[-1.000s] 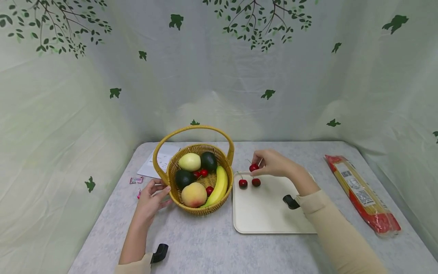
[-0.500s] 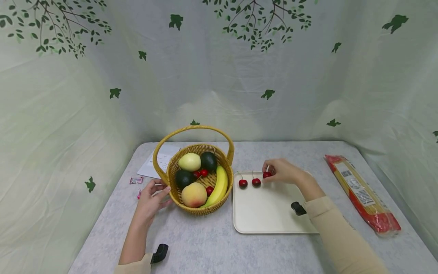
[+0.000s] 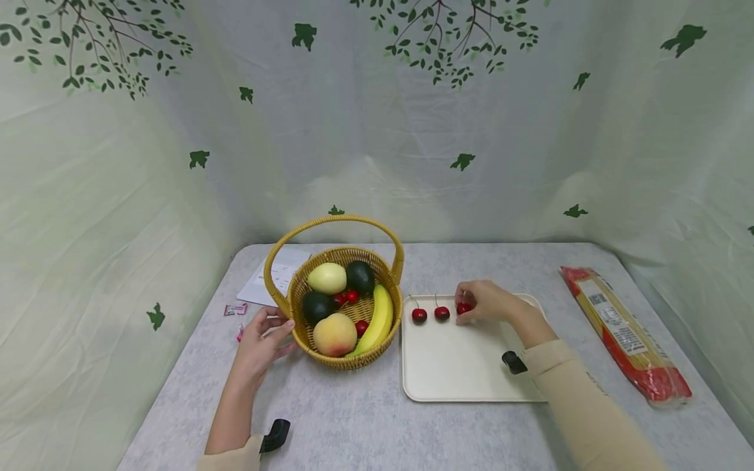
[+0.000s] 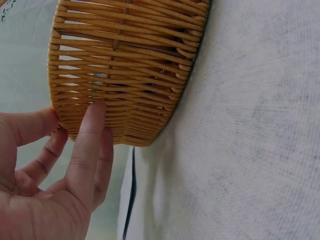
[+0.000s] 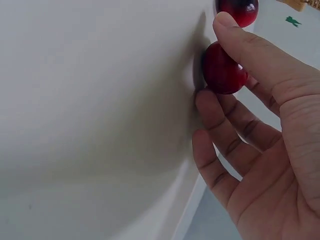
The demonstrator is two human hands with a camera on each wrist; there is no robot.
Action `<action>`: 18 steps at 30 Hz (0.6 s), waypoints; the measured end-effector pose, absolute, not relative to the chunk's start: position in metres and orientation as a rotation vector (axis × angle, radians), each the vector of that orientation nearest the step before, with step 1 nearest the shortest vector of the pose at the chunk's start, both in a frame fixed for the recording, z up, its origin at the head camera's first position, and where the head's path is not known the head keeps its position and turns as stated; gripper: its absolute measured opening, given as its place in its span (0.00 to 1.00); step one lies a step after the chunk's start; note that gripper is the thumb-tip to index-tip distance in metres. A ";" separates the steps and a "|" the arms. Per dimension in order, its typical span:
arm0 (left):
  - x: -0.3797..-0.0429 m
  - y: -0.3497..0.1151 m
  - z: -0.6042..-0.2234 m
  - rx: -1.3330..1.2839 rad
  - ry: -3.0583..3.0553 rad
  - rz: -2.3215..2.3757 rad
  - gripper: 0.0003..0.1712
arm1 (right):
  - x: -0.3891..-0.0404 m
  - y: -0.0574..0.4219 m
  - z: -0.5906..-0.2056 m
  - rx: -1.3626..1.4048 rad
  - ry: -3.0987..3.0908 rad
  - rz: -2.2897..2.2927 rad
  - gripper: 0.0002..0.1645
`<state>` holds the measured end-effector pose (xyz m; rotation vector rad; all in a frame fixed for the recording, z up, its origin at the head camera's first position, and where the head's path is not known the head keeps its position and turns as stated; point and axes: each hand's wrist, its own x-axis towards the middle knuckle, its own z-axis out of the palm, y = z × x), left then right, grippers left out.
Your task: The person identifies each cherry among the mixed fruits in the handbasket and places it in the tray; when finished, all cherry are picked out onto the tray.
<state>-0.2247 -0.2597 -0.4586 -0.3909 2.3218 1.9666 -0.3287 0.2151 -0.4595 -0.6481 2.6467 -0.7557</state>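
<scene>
Your R hand (image 3: 487,304) has a cherry (image 3: 464,307) pinched btwn thumb & fingers at the far part of the tray (image 3: 465,366); can't tell if it's touching the surface. Two more cherries (image 3: 442,314), stems up, sit on the tray in a row just left of that hand. Your L hand (image 3: 259,340) grips the near-left rim of the basket (image 3: 347,364), a finger against the outer weave. Peach (image 3: 334,335) & banana (image 3: 378,320) are inside, right of your L hand. Long red/yellow pkg (image 3: 624,333) lies on the counter (image 3: 330,425), well right of your R hand.
</scene>
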 end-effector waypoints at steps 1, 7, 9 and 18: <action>-0.225 -0.259 -0.459 -0.390 2.323 1.968 0.18 | -0.328 0.215 -0.460 -0.645 2.645 -0.752 0.18; -0.225 -0.259 -0.460 -0.387 2.330 1.972 0.18 | -0.327 0.214 -0.460 -0.635 2.636 -0.761 0.20; -0.225 -0.259 -0.460 -0.388 2.330 1.970 0.18 | -0.327 0.214 -0.461 -0.625 2.634 -0.758 0.20; -0.225 -0.260 -0.460 -0.392 2.322 1.972 0.18 | -0.327 0.216 -0.462 -0.631 2.619 -0.766 0.20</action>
